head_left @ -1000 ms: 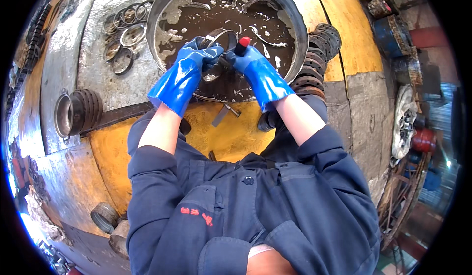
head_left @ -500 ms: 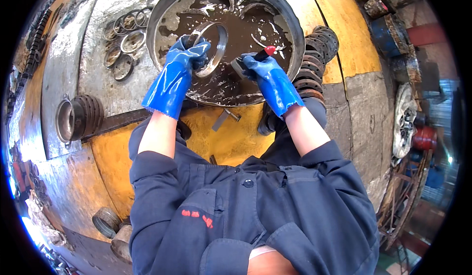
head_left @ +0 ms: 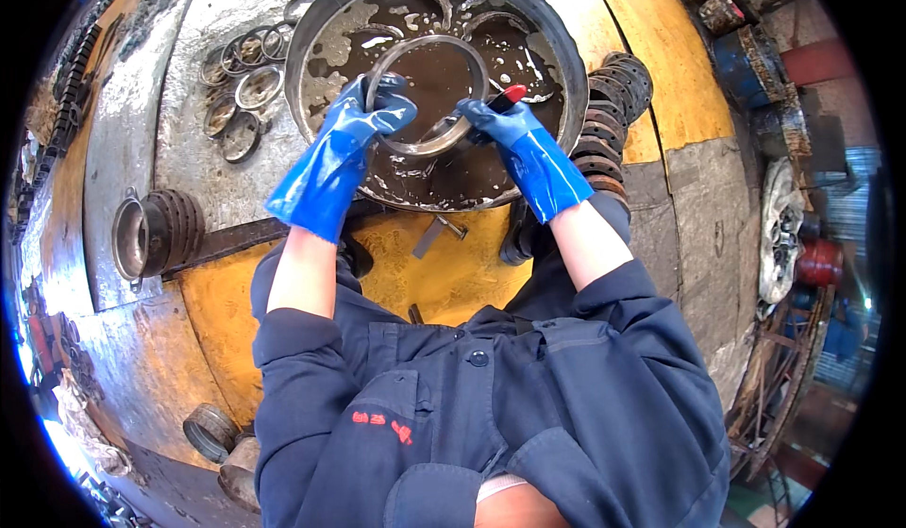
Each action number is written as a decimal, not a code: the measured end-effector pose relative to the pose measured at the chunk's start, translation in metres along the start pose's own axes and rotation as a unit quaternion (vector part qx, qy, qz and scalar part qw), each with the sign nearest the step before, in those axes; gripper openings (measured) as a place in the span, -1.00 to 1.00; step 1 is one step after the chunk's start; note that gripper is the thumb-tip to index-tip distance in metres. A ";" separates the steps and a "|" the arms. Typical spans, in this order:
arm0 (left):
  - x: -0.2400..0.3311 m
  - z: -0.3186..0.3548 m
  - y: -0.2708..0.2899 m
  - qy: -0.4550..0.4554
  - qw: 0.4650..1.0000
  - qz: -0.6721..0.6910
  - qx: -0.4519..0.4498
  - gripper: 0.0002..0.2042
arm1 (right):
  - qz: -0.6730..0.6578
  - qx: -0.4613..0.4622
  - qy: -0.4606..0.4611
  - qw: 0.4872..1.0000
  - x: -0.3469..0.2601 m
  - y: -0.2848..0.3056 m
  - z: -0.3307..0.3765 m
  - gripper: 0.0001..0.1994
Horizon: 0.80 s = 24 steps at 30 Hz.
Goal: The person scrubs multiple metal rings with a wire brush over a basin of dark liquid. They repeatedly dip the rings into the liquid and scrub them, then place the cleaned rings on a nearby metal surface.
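My left hand [head_left: 363, 117], in a blue rubber glove, is closed around the left side of a wide metal ring [head_left: 420, 148]. The ring is tilted above dark liquid in a large round basin [head_left: 572, 75]. My right hand [head_left: 505, 130], gloved the same way, grips what looks like a brush with a dark handle and red end [head_left: 515, 93]. The right fingers are at the ring's lower right side, where the ring and fingers hide the tool's head. Several curved metal pieces [head_left: 429, 1] lie partly sunk in the liquid.
Several loose rings [head_left: 258, 86] lie left of the basin, with a stack of ribbed rings [head_left: 170, 231] nearer me. A row of rusty discs [head_left: 604, 122] leans along the basin's right side. A small metal tool [head_left: 436, 234] lies on the yellow floor between my feet.
The ring has turned from nearly edge-on to face me and shifted right. My right hand has brought the tool against or close to its lower right side.
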State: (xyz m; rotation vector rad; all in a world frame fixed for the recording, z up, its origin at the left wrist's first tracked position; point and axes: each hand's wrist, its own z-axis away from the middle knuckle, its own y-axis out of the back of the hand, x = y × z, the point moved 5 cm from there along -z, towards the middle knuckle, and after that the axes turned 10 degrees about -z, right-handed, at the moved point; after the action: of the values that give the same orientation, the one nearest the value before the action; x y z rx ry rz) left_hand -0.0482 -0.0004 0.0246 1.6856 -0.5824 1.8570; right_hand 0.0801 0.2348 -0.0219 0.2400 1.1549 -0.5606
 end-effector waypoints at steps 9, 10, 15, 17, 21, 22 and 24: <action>0.017 -0.005 -0.017 0.027 0.964 -0.253 -0.077 -0.48 | 0.386 -0.002 0.307 0.870 -0.038 -0.028 0.033 -0.80; 0.015 -0.004 -0.024 0.049 0.963 -0.251 -0.086 -0.49 | 0.423 -0.017 0.349 0.836 -0.036 -0.033 0.032 -0.80; 0.003 -0.005 -0.036 0.070 0.990 -0.120 -0.019 -0.49 | 0.360 0.050 0.194 0.911 0.008 0.007 0.011 -0.74; 0.017 0.005 -0.022 0.097 0.992 -0.079 0.016 -0.56 | 0.383 0.072 0.045 0.920 0.007 0.011 0.015 -0.65; 0.015 0.008 -0.009 0.093 0.992 -0.064 0.061 -0.62 | 0.172 0.019 0.071 0.982 -0.012 0.003 0.039 -0.63; 0.014 0.011 -0.004 0.085 0.991 -0.072 0.079 -0.62 | 0.101 -0.010 0.136 0.985 -0.020 -0.015 0.048 -0.69; 0.012 0.012 -0.004 0.070 0.993 -0.064 0.076 -0.61 | 0.187 -0.051 0.324 0.926 -0.057 -0.046 0.070 -0.77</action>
State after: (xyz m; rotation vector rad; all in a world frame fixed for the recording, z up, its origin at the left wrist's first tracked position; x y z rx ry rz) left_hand -0.0374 -0.0035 0.0378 1.6295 -0.2759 1.9477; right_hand 0.0945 0.1806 0.0625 0.5704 1.7222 -0.0670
